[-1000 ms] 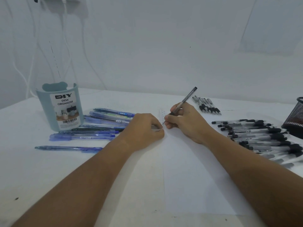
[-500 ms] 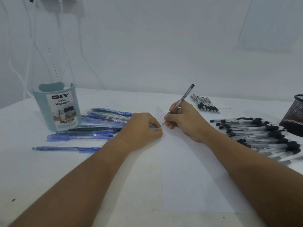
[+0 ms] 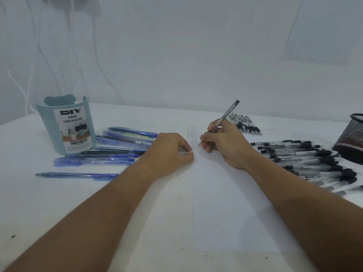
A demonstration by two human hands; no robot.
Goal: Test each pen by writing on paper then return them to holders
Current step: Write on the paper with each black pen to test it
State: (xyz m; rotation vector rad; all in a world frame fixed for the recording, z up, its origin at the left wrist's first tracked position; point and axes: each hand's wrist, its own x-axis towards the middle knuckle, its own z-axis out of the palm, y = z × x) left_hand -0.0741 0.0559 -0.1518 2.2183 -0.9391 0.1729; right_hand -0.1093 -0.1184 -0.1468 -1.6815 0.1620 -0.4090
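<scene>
My right hand (image 3: 224, 143) grips a clear pen with a black cap end (image 3: 228, 112), its tip touching the white paper (image 3: 225, 213) beside a column of small written words (image 3: 193, 138). My left hand (image 3: 169, 152) rests on the paper's left edge with its fingers curled under, holding nothing that I can see. Several blue pens (image 3: 110, 152) lie left of it, near a pale blue desk organizer (image 3: 65, 125). Many black-capped pens (image 3: 306, 161) lie in a heap to the right, next to a black mesh holder (image 3: 351, 138).
A short row of black-grip pens (image 3: 244, 124) lies behind my right hand. One blue pen (image 3: 76, 175) lies apart near the left front. A white wall with hanging cables stands behind the white table (image 3: 59, 203).
My right hand's pen tip has shifted slightly down the column of writing. My left hand has stayed on the paper's edge.
</scene>
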